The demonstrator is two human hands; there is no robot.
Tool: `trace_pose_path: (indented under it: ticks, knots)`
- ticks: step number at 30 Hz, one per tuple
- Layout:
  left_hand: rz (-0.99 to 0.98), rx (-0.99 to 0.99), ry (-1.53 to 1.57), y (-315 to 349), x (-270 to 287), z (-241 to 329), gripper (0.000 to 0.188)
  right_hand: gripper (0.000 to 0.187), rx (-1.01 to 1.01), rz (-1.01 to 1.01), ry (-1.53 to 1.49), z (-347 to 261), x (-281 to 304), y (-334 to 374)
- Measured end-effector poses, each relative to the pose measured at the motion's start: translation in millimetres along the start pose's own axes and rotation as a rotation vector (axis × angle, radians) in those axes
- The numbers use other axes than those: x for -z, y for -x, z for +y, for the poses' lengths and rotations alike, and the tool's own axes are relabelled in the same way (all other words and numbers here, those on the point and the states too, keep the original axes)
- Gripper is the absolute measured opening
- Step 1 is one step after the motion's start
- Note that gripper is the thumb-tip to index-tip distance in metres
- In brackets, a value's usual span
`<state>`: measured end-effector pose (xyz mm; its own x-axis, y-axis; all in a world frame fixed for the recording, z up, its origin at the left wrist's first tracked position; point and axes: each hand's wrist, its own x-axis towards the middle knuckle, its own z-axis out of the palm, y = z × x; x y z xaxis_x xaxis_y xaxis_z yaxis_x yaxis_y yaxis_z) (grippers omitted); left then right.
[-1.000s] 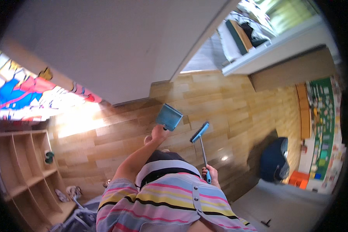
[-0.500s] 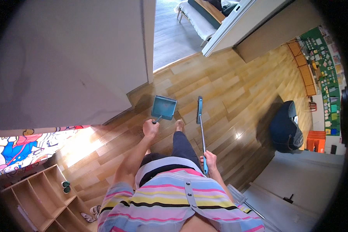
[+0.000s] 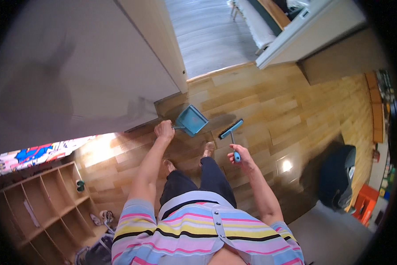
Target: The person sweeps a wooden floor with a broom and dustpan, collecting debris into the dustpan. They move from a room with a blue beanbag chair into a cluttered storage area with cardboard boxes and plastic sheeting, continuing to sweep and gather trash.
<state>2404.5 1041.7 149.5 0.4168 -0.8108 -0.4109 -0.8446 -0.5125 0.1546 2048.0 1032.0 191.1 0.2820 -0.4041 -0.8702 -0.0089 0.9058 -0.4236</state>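
A shelf [image 3: 52, 219] stands at the near left. Your left hand [image 3: 165, 130] grips the dustpan [image 3: 192, 120] by its handle, just to the far side of your feet [image 3: 207, 148]. Right of it, apart, is the brush [image 3: 230, 129], your right hand [image 3: 241, 155] closed around its handle. Well to the right sits a dark beanbag [image 3: 337, 176].

Striped shirt [image 3: 185, 230] — dark trousers [image 3: 218, 179]

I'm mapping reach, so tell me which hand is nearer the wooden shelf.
Left. The left hand, gripping the dustpan, is ahead and right of the shelf; the right hand, holding the brush, is farther right.
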Motion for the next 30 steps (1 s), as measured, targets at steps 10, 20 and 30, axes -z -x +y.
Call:
trace_pose_path:
  ticks: [10,20,30]
  knots:
    - [0.043,-0.237,-0.243,-22.9,-15.3,-43.7,0.013,0.028,-0.216,-0.213,-0.012,-49.2,-64.2,-71.7]
    - [0.113,-0.121,0.257,99.6,-54.2,-166.6,0.037,0.013,-0.306,-0.278,0.371,1.8,-185.4,-21.3]
    - [0.062,0.165,0.749,225.5,13.7,-218.3,0.055,0.023,-0.204,-0.375,0.851,102.6,-382.3,34.1]
